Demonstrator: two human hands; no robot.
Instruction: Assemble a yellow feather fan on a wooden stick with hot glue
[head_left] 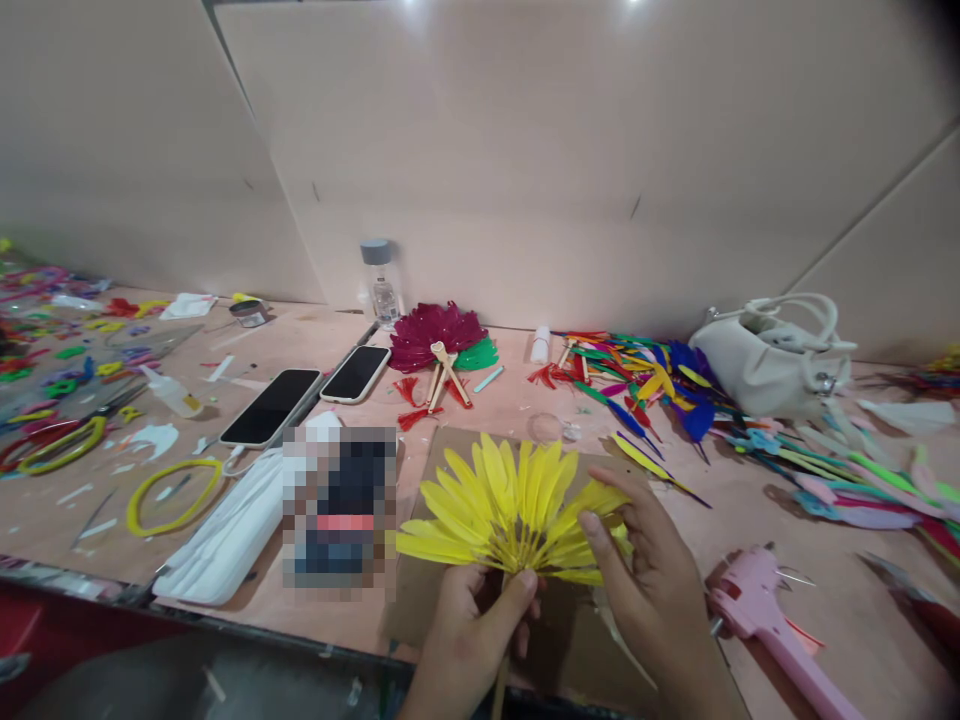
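A fan of yellow feathers [499, 500] spreads out above a brown cardboard sheet [420, 590]. Its quills meet at the bottom, where my left hand [480, 625] pinches them between thumb and fingers; a thin stick runs down below that hand. On the fan's right side, my right hand [637, 580] has its thumb and fingers closed on the outer feathers. Behind, a dark red feather fan [435, 335] lies with crossed wooden handles [444, 378] and red tassels. A green feather fan [478, 353] shows partly from beneath it.
A pink glue gun [772, 610] lies at right, near a cream handbag [765, 365] and loose coloured feathers [652, 385]. Two phones [271, 408] and a white packet [232, 530] are at left, with yellow-handled scissors [67, 445] beyond. A bottle [382, 290] stands by the wall.
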